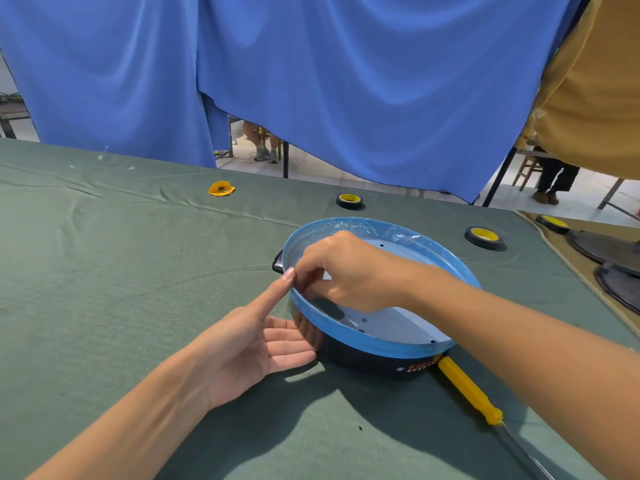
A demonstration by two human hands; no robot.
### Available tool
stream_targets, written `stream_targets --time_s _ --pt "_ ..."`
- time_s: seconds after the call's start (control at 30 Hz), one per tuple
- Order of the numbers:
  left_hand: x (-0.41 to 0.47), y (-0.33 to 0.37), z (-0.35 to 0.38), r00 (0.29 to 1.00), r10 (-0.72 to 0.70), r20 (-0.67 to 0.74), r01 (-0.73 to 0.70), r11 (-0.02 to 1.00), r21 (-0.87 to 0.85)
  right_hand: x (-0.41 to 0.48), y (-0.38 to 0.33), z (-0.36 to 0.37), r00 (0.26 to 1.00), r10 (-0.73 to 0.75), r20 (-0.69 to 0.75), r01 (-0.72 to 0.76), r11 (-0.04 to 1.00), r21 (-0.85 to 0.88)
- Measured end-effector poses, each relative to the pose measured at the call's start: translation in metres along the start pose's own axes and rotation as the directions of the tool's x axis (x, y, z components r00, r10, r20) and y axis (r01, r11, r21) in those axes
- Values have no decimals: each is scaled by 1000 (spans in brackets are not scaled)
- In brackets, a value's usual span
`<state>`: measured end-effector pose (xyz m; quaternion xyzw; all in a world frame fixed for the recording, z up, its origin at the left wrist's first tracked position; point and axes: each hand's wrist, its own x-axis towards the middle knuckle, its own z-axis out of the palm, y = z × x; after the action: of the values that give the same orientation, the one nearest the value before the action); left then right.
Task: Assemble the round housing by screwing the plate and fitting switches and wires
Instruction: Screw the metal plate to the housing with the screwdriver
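Note:
The round housing (388,351) stands on the green cloth, dark outside with a blue film-covered rim and a pale inner plate with small holes. My left hand (256,341) lies palm up against its left wall, fingers straight, the index fingertip touching the rim. My right hand (349,271) reaches over the rim into the housing, its fingers curled at the left inner wall; what they pinch is hidden. A black handle or switch (277,263) sticks out on the housing's left side.
A yellow-handled screwdriver (467,389) lies at the housing's front right. Two black tape rolls (349,201) (483,237) sit behind it, a third (552,223) at far right near dark round plates (609,251). A yellow scrap (221,188) lies farther back. Blue curtains hang behind the table.

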<state>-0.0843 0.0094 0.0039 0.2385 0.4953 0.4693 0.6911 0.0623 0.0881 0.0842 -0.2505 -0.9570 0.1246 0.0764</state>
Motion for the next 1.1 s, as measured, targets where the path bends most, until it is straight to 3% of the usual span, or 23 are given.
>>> stream_targets --time_s 0.33,0.63,1.1 --pt "3 -1 -1 1000 5 -21 -5 1000 8 6 6 7 998 61 -23 -61 998 0" --pt "4 -1 -2 1000 -6 -18 6 1000 -1 3 7 -2 1000 -5 30 5 1000 9" --pt "6 -2 -3 999 7 -35 -7 1000 -11 5 0 5 999 -38 3 38 984 -172"
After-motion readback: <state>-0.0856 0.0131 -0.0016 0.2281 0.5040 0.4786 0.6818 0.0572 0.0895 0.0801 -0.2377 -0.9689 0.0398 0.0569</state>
